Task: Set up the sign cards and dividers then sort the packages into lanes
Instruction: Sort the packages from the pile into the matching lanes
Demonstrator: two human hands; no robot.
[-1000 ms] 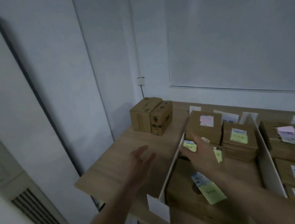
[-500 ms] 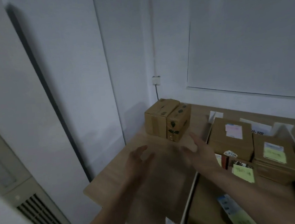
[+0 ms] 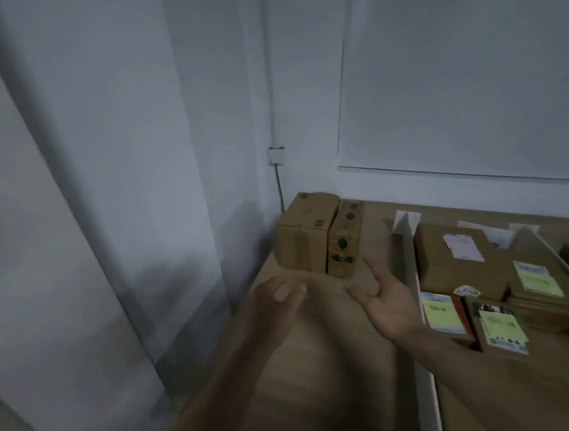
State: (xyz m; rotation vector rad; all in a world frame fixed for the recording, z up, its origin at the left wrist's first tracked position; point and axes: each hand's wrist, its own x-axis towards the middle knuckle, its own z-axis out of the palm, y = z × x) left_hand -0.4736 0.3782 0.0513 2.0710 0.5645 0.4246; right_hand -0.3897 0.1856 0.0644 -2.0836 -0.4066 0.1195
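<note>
Both hands are out over the bare wood table (image 3: 324,366), palms facing each other. The left hand (image 3: 277,302) is open and holds nothing. The right hand (image 3: 383,296) is open too, fingers a bit curled, and empty. Just past them two brown boxes (image 3: 319,236) stand side by side in the corner. Right of a white divider (image 3: 416,307), more boxes with labels (image 3: 489,286) lie in a lane

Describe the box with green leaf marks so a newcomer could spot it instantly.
Look to the wooden table's far left corner, below the white wall socket. Two brown cardboard boxes stand touching; it is the narrower right one, unlike the plain taped box beside it.
</note>
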